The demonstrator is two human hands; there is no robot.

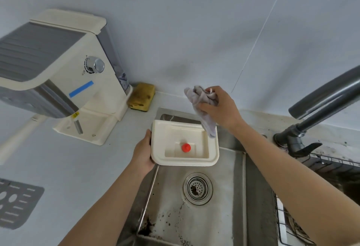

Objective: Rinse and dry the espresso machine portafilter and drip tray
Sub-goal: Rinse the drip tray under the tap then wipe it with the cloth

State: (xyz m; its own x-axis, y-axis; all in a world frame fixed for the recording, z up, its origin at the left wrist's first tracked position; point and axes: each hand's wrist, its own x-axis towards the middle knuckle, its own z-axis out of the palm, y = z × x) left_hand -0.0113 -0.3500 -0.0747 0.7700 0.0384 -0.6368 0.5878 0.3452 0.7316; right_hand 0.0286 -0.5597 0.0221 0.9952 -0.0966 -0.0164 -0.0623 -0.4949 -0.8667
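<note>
Sink (224,203) below us, worktop (87,167) left | left hand (143,154) grips the tray (183,162) by its left edge, over the basin so drips land there | right hand (220,109) curls its fingers (214,90) round a bunched cloth (198,95) above the far corner; we judge drying next.

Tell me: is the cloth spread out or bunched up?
Bunched up: the right hand grips the cloth crumpled, one end hanging down.
</note>
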